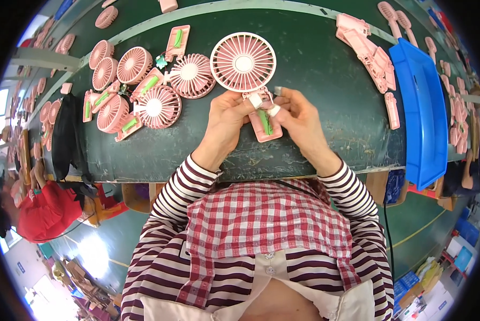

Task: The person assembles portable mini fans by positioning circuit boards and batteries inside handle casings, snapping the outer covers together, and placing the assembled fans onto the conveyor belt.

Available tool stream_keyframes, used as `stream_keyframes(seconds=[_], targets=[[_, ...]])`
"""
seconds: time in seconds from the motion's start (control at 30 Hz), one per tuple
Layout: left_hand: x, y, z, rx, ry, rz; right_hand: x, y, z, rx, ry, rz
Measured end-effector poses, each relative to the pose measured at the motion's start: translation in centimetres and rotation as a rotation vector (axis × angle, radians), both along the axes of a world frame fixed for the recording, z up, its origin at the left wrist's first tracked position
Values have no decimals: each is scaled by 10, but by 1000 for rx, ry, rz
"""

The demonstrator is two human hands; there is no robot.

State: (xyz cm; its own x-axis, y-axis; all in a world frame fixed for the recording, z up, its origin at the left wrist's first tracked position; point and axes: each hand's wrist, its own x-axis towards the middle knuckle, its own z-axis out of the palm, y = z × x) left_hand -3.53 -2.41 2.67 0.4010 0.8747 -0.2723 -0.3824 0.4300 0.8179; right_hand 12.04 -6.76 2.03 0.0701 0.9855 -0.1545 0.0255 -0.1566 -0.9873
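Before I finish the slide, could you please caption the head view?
Left hand and right hand hold a pink fan at a green table, more fans at left.

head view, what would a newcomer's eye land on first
Probably the round pink fan at upper centre, with the left grip and right grip at its neck. Next might come the cluster of pink fans to its left, then the long blue tray at the right of the dark green table.
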Motion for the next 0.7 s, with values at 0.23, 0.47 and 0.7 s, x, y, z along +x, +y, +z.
stream_keyframes(seconds=[0.23,0.47,0.7], targets=[[2,-2,-3,-29,-34,14,-9,6,3,-37,64,-18],[9,-4,0,2,-6,17,-10,15,19,-208,213,-89],[4,-8,0,204,103,47,-15,13,19,-210,229,-40]])
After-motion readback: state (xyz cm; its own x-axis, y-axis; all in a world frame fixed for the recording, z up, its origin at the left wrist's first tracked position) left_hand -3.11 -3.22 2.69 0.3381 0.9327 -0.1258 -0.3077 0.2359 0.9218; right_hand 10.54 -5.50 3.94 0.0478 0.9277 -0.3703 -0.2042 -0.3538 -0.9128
